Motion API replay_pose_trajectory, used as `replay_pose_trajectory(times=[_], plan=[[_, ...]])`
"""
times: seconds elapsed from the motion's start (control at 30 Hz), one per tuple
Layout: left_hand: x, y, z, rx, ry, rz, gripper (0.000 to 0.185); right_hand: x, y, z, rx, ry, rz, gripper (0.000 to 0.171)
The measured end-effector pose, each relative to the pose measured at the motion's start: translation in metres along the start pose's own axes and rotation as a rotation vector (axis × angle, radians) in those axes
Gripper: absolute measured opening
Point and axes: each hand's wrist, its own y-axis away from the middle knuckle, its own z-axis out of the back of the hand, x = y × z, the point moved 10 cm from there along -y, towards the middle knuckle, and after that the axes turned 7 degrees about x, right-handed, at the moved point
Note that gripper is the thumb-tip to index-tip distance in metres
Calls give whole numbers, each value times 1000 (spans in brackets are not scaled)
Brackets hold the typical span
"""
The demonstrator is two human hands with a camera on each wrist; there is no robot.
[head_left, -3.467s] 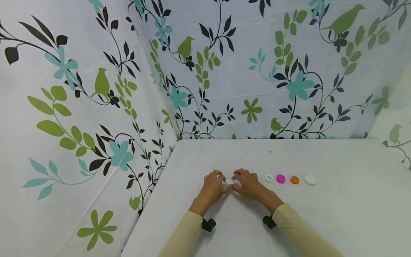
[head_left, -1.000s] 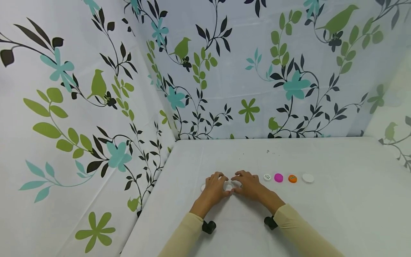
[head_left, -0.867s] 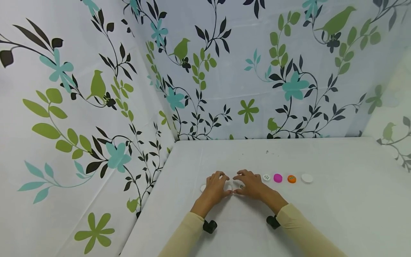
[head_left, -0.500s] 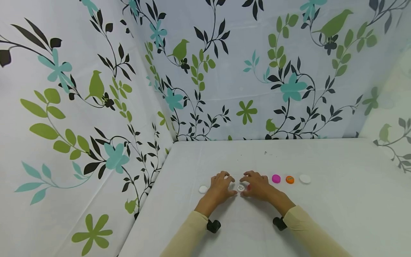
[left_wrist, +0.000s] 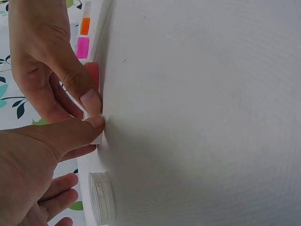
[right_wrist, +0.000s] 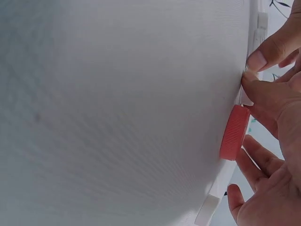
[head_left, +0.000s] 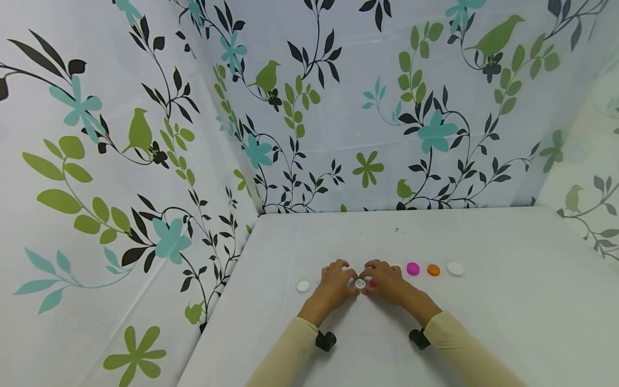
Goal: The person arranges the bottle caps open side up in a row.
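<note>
A white cap (head_left: 303, 286) now lies uncovered beside the left hand (head_left: 335, 283)

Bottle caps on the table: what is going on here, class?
A person's left hand and right hand meet over a small white cap, both pinching it on the white table. A red cap sits under the right hand. Pink, orange and white caps lie in a row to the right.

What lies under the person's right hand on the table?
A red cap lies under the right hand, beside the white cap both thumbs pinch. Whether the fingers cover anything more cannot be seen.
</note>
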Motion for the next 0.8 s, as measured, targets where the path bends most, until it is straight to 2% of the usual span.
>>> replay_pose_trajectory(times=[0.27,0.43,0.8], plan=[[0,-1,0,-26,-6,-10,24,2,0,0,-29,16,23,29],[0,0,1,-17,2,2,29,2,1,2,-31,1,25,27],[1,8,17,-94,17,12,31,9,-1,14,-66,-14,40,27]])
